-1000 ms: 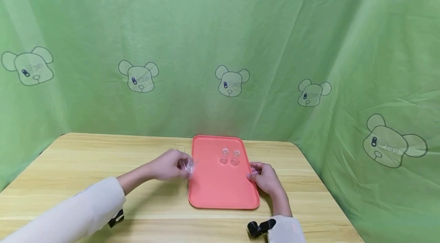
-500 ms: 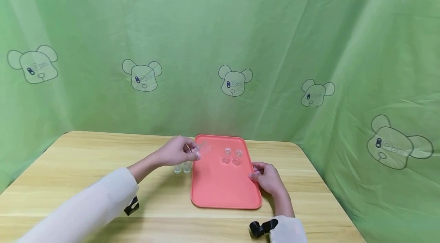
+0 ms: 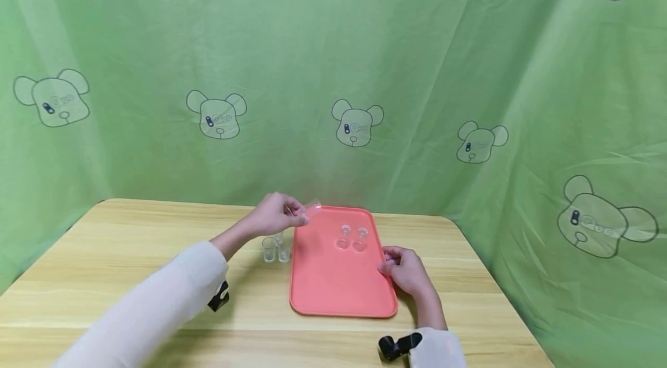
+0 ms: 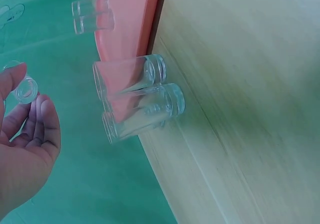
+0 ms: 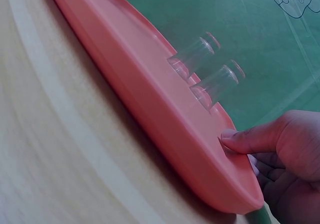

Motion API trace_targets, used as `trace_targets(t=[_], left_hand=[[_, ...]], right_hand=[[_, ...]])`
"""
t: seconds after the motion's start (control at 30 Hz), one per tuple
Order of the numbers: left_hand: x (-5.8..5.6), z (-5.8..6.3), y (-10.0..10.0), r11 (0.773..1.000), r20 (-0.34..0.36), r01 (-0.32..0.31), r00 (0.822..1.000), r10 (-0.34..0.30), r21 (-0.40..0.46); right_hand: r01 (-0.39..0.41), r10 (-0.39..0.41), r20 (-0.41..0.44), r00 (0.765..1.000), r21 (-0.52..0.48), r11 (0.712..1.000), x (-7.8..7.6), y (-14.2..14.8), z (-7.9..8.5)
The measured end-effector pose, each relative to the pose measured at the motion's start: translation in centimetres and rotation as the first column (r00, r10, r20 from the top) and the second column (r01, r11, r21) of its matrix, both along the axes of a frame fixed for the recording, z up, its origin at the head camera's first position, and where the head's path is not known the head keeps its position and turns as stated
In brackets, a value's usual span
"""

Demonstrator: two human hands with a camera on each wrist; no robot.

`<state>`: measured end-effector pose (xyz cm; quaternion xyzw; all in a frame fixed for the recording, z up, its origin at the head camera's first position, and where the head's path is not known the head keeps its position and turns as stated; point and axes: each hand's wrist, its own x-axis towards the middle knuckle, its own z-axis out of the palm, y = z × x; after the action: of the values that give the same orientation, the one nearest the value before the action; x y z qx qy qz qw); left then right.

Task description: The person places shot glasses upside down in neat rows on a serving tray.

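My left hand (image 3: pixel 276 214) pinches a small clear shot glass (image 3: pixel 312 209) between thumb and fingers, over the far left corner of the pink tray (image 3: pixel 339 287). The glass is tilted, and its thick round base (image 4: pixel 27 90) shows in the left wrist view. Two more clear glasses (image 5: pixel 192 57) stand upside down side by side on the right half of the tray. My right hand (image 3: pixel 408 271) grips the tray's right edge, its thumb (image 5: pixel 250 140) on top and the fingers partly hidden below. Beside the tray's left edge, three upright shot glasses (image 4: pixel 132 77) are grouped closely.
All this is on a light wooden table (image 3: pixel 156 240). A green curtain (image 3: pixel 292 67) printed with bear heads hangs behind the table and along its sides. A black wrist device (image 3: pixel 398 346) is strapped at the right sleeve.
My left hand has lifted its glass from beside the tray's left edge and moved away and right, over the far left corner, uncovering the grouped glasses. My right hand keeps its grip.
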<state>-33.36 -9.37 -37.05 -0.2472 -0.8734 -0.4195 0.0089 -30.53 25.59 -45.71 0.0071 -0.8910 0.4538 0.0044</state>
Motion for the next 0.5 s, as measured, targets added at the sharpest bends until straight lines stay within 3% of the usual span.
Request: trace_targets(t=[0.5], left_hand=[[-2.2,0.0,0.7,0.996,0.028,-0.094,0.995,0.093,0.013]], right_hand=[[-0.007,0.007,-0.001,1.0,0.0,1.0,-0.1,0.1,0.0]])
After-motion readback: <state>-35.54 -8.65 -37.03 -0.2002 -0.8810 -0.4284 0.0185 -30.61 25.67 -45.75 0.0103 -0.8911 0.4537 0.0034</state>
